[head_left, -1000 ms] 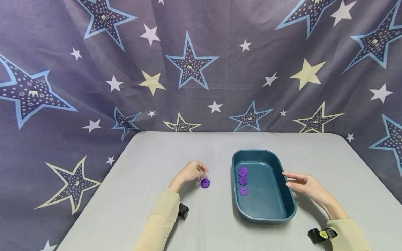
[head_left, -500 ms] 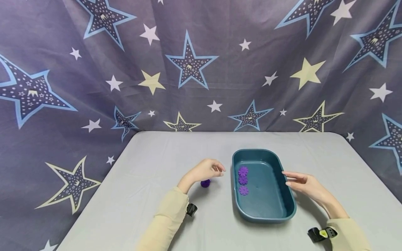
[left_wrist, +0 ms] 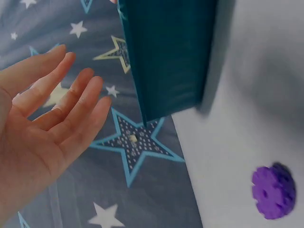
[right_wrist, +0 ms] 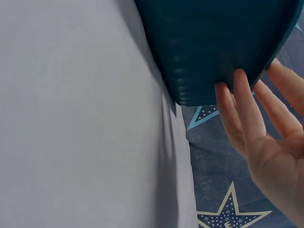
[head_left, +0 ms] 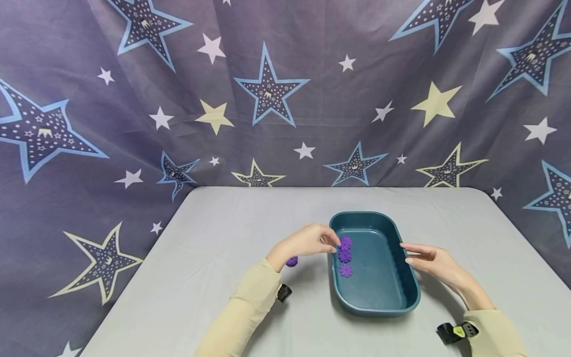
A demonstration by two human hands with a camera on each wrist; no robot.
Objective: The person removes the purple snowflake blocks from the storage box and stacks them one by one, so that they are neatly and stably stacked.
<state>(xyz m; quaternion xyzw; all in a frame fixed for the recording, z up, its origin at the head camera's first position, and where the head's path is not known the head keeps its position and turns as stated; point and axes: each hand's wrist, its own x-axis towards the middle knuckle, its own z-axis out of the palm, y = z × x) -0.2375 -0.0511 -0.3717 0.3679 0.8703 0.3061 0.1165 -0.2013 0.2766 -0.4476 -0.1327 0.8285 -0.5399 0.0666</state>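
My left hand (head_left: 311, 239) is at the left rim of a teal plastic tray (head_left: 381, 290). Its fingers look loosely bent, and no object shows between them in the left wrist view. Inside the tray, along its left side, lie three purple notched discs: a far disc (head_left: 345, 243), a middle disc (head_left: 344, 256) and a near disc (head_left: 345, 270). On the table behind my left wrist are more purple discs (left_wrist: 273, 191), stacked or leaning together. My right hand (head_left: 439, 263) touches the outside of the tray's right wall with extended fingertips.
A pale cloth covers the table (head_left: 232, 238). Behind it hangs a dark grey curtain (head_left: 321, 99) printed with stars. The tray's raised walls stand between my two hands.
My left hand has moved right from beside the purple discs on the table to the tray's left rim. My right hand and the tray stay in place.
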